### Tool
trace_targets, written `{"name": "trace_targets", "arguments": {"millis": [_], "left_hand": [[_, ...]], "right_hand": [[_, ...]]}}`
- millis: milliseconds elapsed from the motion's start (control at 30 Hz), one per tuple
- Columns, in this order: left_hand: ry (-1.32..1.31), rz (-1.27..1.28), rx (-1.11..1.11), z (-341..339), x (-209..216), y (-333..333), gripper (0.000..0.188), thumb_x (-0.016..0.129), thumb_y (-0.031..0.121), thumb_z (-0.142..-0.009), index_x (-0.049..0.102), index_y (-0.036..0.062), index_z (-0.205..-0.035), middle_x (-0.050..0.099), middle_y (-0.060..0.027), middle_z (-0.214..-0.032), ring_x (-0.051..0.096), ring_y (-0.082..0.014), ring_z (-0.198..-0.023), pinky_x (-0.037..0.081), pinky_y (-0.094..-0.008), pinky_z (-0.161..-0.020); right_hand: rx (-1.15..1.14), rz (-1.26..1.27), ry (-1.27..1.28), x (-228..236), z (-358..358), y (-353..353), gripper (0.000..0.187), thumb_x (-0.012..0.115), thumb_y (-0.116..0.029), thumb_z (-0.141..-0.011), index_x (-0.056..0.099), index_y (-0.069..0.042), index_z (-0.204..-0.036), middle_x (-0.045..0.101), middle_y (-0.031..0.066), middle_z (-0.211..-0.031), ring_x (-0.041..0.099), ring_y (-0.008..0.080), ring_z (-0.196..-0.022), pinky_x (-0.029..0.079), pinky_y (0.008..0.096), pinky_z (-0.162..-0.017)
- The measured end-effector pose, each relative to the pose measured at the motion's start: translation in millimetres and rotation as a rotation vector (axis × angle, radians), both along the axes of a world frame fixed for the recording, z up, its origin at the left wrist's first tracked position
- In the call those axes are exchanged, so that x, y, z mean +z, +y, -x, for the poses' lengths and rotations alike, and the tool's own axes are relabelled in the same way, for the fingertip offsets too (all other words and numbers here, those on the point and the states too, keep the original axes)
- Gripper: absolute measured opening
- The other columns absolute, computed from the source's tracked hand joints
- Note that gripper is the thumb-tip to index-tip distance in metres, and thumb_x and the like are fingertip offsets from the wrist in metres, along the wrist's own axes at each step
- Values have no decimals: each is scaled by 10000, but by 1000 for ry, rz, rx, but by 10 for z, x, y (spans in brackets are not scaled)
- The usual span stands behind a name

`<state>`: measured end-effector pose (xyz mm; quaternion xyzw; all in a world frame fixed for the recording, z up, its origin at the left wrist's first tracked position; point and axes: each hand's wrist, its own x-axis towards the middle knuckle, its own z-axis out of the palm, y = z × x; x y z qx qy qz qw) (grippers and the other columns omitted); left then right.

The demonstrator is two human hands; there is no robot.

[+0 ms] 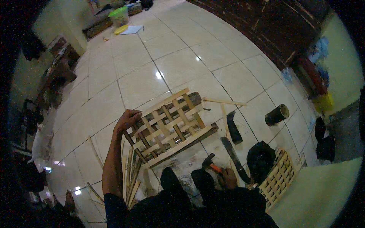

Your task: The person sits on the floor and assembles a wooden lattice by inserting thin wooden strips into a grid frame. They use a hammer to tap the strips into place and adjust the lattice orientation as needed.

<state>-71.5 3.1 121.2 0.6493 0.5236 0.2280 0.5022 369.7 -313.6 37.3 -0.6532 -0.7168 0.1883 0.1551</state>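
Note:
A lattice panel of woven pale bamboo strips (173, 125) lies tilted in front of me, partly propped on a piece of log (195, 98) at its far right end. My left hand (128, 118) is closed over the panel's far left corner, fingers curled round the edge. Close to my body on the right, my right hand (230, 178) grips a hammer (216, 168) by its orange handle. The dark hammer head sits near the floor, apart from the panel. Part of the right hand is hidden by shadow and dark clothing.
Loose strips (131, 174) lie left of my legs. Rightward are a long dark blade (232, 155), a curved black object (233, 131), a black plastic bag (261, 162), a second woven panel (280, 175) and a dark cylinder (274, 116). A dark wooden cabinet (262, 22) stands beyond.

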Motion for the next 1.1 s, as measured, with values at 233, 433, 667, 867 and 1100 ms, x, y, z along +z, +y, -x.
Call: {"name": "trace_targets", "arguments": {"millis": [233,433,667,867,1100], "left_hand": [[82,78,111,88,-874,235,321,595,324,-923,693,20,-952,648,-73,-826,590,-171,-744,485,-335,-663],[332,-296,-36,45,-1056,306,271,628,208,-874,690,22,-1061,582,-138,-875,567,-279,-832,464,-371,-740],[385,-707,102,-97,-1455,158,292,669,47,-767,666,62,-1059,554,-135,-916,534,-285,-832,449,-383,-704],[486,-811,145,-580,-1372,89,366,710,60,-726,681,182,-1070,536,-100,-967,511,-288,-887,430,-415,-701],[410,-773,297,-620,-1385,21,343,730,80,-731,688,162,-1062,570,-122,-918,549,-296,-850,443,-415,-681]], "right_hand": [[-336,259,497,-92,3,4,362,648,-129,-829,553,-45,-1168,517,198,-1048,526,388,-963,463,454,-781],[31,202,15,-74,-47,33,307,604,-116,-888,521,-23,-1169,562,207,-992,592,328,-918,473,408,-743],[-203,379,420,335,97,205,266,530,-176,-958,520,7,-1150,616,148,-792,602,250,-688,473,356,-624],[-291,164,464,171,255,1356,380,398,-335,-1019,539,6,-1109,534,51,-757,505,133,-684,418,295,-592],[-348,16,613,-156,391,2411,384,366,-371,-1030,527,-30,-1104,443,5,-704,443,100,-597,378,263,-519]]}}
